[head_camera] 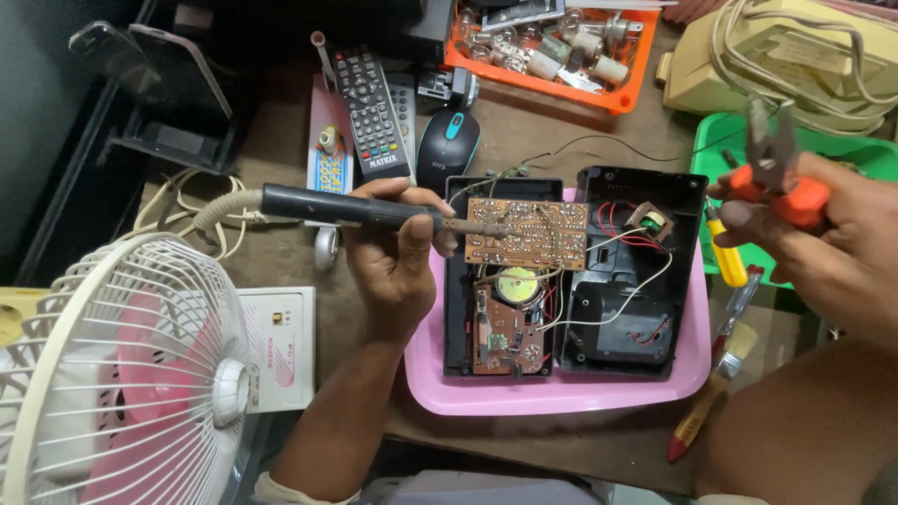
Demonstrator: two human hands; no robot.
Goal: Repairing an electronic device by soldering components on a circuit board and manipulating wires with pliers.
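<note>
White desk fan [122, 374] nearest, low left on surface [561, 122]. Left hand [398, 257] grip closed around soldering iron [355, 208], tip touching brown circuit board [527, 232]. Board lies over opened black radio case [571, 271], which sits in pink tray [561, 393]. Right hand [823, 243] grip closed on orange-handled pliers [776, 178], raised above green tray [842, 154], clear of board. Step in hand, as judged: soldering joint at board's left edge. Next move calls for steady tip, pliers brought in to hold wire or lead.

Electronics repair bench: opened radio [571, 281], soldering iron [355, 208], spare bulbs [552, 42] (cluttered)
</note>
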